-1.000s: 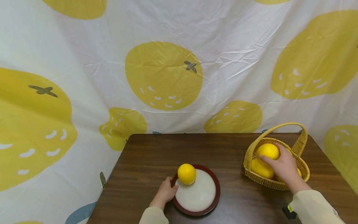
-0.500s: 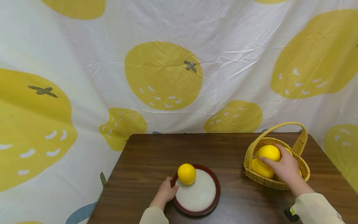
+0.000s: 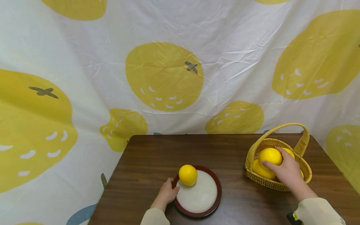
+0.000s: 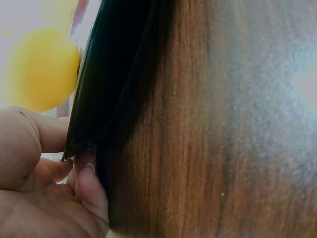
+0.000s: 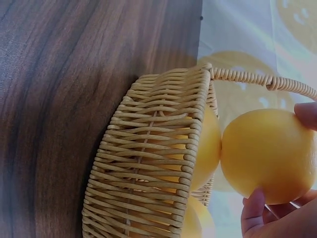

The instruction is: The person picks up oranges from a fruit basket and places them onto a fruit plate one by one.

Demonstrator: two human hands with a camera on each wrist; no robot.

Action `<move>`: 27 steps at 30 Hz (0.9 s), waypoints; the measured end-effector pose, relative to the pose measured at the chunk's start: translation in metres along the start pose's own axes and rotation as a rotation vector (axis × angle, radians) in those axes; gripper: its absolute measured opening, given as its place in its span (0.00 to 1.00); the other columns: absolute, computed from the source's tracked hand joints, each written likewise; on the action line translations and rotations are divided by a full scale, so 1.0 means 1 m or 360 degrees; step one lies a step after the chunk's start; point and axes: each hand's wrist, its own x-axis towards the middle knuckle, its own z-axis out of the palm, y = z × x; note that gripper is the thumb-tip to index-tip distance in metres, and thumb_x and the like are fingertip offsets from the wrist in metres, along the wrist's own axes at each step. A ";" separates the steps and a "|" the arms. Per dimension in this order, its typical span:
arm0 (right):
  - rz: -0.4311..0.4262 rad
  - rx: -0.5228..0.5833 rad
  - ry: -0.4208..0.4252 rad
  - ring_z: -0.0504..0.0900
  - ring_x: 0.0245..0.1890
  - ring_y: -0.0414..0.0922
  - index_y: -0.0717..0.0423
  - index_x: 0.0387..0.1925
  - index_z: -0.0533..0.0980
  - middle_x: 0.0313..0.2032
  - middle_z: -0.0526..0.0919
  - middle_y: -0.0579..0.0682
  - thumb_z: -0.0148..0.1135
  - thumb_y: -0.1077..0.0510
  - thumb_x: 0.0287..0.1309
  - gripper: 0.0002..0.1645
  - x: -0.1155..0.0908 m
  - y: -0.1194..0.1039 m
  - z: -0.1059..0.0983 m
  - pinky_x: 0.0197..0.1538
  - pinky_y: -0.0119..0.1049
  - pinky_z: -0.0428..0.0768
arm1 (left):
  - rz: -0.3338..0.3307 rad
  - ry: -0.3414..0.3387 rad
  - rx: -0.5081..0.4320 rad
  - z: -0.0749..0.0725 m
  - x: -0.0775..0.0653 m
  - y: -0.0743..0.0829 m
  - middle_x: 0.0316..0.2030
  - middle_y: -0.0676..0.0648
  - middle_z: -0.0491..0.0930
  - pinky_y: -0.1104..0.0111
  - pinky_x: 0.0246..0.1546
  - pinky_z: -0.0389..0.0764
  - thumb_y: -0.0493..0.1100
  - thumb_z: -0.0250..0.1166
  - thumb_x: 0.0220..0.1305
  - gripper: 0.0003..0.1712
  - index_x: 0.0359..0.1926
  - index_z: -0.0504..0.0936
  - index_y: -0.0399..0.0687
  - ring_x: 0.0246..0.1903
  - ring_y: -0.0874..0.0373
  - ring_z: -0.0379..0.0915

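Note:
My left hand [image 3: 166, 193] pinches the left rim of a round plate [image 3: 201, 200], white inside with a brown-red rim. In the left wrist view the thumb is above the plate's rim and the fingers [image 4: 91, 186] are curled under it. A round yellow fruit [image 3: 187, 175] sits on the plate's far left part. My right hand [image 3: 289, 171] holds another round yellow fruit [image 3: 270, 157] over the wicker basket [image 3: 267, 182]. In the right wrist view this held fruit [image 5: 267, 154] is just above the rim, seeming to touch a fruit [image 5: 207, 148] inside.
The basket has a tall arched handle [image 3: 284, 125], and several yellow fruits lie inside it. Dark wood table [image 3: 180, 147] surrounds plate and basket. Behind the table hangs a white curtain [image 3: 174, 125] printed with yellow fruit. A small black object [image 3: 293, 218] shows by the right sleeve.
My right hand has lowered slightly with the yellow fruit in the basket, and a fruit behind it shows more. The left hand, plate and its fruit stay in place.

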 end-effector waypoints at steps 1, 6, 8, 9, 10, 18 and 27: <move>0.0002 0.0005 -0.0002 0.71 0.57 0.69 0.71 0.73 0.54 0.65 0.65 0.76 0.67 0.39 0.60 0.56 -0.001 0.000 0.000 0.52 0.61 0.73 | 0.0001 0.0001 0.0001 0.000 0.000 0.000 0.55 0.27 0.77 0.41 0.59 0.73 0.38 0.62 0.70 0.24 0.61 0.70 0.27 0.56 0.35 0.75; 0.0024 0.0006 -0.0025 0.71 0.57 0.69 0.70 0.74 0.54 0.66 0.63 0.76 0.67 0.37 0.60 0.58 -0.004 -0.001 0.001 0.51 0.61 0.74 | -0.0004 0.0000 0.0003 0.000 0.000 0.000 0.55 0.26 0.76 0.41 0.60 0.73 0.38 0.62 0.70 0.24 0.61 0.69 0.28 0.56 0.35 0.75; 0.0026 -0.0003 -0.0026 0.71 0.57 0.69 0.70 0.74 0.54 0.67 0.63 0.77 0.67 0.37 0.60 0.58 -0.005 -0.002 0.001 0.51 0.61 0.74 | -0.0009 -0.0001 0.0007 0.000 0.000 0.001 0.55 0.26 0.76 0.41 0.60 0.73 0.38 0.62 0.71 0.24 0.61 0.69 0.28 0.56 0.35 0.75; 0.0028 -0.0008 -0.0026 0.71 0.56 0.69 0.69 0.74 0.54 0.67 0.63 0.77 0.67 0.37 0.60 0.57 -0.006 -0.002 0.001 0.50 0.60 0.74 | -0.0010 -0.0001 0.0008 0.000 0.000 0.001 0.55 0.26 0.76 0.41 0.60 0.73 0.38 0.62 0.71 0.24 0.61 0.69 0.28 0.57 0.35 0.75; 0.0030 -0.0010 -0.0027 0.72 0.56 0.69 0.69 0.74 0.54 0.67 0.64 0.76 0.67 0.37 0.60 0.57 -0.007 -0.002 0.001 0.50 0.60 0.74 | -0.0013 -0.0002 0.0007 0.000 0.000 0.001 0.56 0.26 0.76 0.41 0.60 0.73 0.38 0.62 0.71 0.24 0.61 0.69 0.28 0.57 0.35 0.75; 0.0029 -0.0014 -0.0057 0.74 0.55 0.69 0.70 0.74 0.55 0.67 0.64 0.76 0.67 0.37 0.59 0.58 -0.012 -0.003 0.003 0.49 0.58 0.76 | 0.0002 0.0005 0.0002 0.001 0.001 -0.001 0.55 0.26 0.76 0.41 0.60 0.72 0.38 0.62 0.71 0.24 0.61 0.69 0.27 0.56 0.34 0.75; 0.0019 0.0004 -0.0091 0.76 0.55 0.69 0.68 0.74 0.56 0.67 0.66 0.76 0.69 0.36 0.58 0.58 -0.017 -0.004 0.009 0.47 0.55 0.77 | -0.0004 -0.0009 -0.0010 0.000 0.000 0.000 0.56 0.27 0.76 0.41 0.60 0.73 0.38 0.61 0.71 0.24 0.61 0.69 0.28 0.56 0.36 0.75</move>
